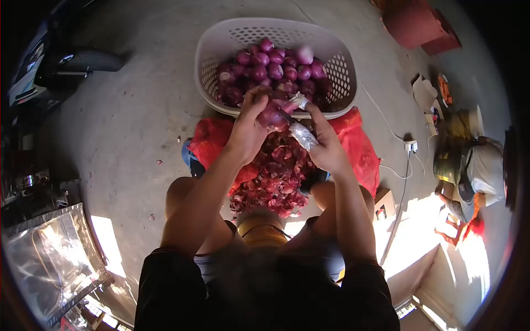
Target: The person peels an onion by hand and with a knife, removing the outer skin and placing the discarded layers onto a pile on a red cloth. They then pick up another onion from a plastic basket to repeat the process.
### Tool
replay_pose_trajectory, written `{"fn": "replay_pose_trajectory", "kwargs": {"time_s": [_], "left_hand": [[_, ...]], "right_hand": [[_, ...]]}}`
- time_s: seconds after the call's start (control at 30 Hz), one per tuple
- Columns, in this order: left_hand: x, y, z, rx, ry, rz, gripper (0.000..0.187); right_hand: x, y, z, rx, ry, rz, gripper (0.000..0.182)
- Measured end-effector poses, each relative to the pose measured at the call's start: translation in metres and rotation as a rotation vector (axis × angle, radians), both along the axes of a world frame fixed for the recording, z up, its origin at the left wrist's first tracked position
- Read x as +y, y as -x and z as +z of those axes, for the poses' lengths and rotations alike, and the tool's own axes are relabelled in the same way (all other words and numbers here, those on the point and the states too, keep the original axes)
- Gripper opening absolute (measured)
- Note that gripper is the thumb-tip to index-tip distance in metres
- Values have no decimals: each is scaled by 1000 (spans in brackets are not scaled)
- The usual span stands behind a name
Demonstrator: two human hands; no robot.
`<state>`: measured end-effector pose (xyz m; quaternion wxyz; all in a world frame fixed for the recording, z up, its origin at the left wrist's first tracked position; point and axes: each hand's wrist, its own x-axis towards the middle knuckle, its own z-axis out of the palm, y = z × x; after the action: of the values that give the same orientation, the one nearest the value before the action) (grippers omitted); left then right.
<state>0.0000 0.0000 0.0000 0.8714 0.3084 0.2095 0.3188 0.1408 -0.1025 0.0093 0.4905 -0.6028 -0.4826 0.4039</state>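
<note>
My left hand [249,129] is closed around a red onion [271,115] in front of the basket. Against the onion's right side, my right hand [330,148] grips a small knife [287,117] whose dark blade shows in part; its handle is hidden. Silvery wrapping covers the thumb and a fingertip of this hand. Behind both hands stands a pale plastic basket [346,66] with perforated sides, holding many purple-red onions [275,70]. Under my hands, between my legs, lies a heap of loose red onion skins [276,179].
Red mesh sacks [356,151] lie on either side of the skins. A white power socket [411,145] with cables sits on the floor to the right. Further right, another person [480,174] is bent low. A motorbike wheel [83,60] stands at the left.
</note>
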Motion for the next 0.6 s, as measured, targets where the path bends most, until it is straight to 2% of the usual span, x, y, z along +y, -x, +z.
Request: {"fn": "replay_pose_trajectory", "kwargs": {"time_s": [0.07, 0.2, 0.4, 0.5, 0.6], "left_hand": [[-5, 0, 3, 45, 23, 9, 31], [-19, -12, 0, 36, 87, 64, 31], [-27, -11, -4, 51, 107, 144, 34], [-25, -12, -1, 60, 98, 153, 35], [-21, -11, -2, 66, 108, 131, 36]], "right_hand": [[-8, 3, 2, -32, 74, 0, 54], [-15, 2, -11, -5, -146, -41, 55], [-17, 8, -13, 90, -111, -29, 57], [-11, 4, -18, 7, -195, -32, 54], [-8, 6, -12, 67, -214, -14, 52]]}}
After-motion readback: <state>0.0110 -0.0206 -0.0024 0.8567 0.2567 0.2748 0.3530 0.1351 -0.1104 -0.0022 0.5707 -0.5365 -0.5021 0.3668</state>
